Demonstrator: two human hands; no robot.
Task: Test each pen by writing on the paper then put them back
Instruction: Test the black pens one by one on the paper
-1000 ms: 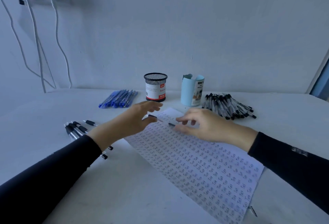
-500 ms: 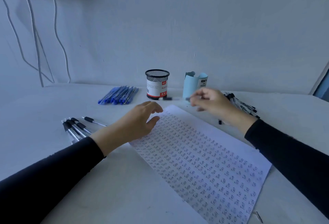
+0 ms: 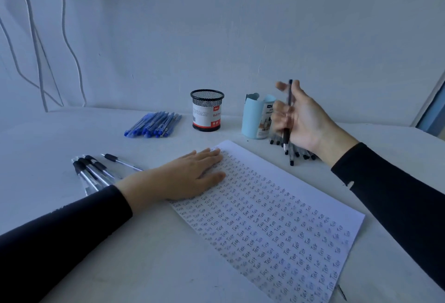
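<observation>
A white paper (image 3: 277,208) covered in rows of the word "Test" lies slanted on the table. My left hand (image 3: 190,175) presses flat on its upper left corner, fingers straight. My right hand (image 3: 301,119) is raised above the table at the right and holds a black pen (image 3: 288,114) nearly upright between its fingers. Below that hand lies a pile of black pens (image 3: 296,151), partly hidden by it. A few black pens (image 3: 94,170) lie left of my left wrist.
Several blue pens (image 3: 154,124) lie at the back left. A black mesh cup (image 3: 207,110) and a light blue cup (image 3: 256,117) stand near the wall. White cables (image 3: 65,37) hang down the wall at left. A small dark bit (image 3: 342,292) lies by the paper's lower right edge.
My right hand went from the paper to the black pen pile and has risen with a pen held upright. My left hand has dropped flat onto the paper's corner.
</observation>
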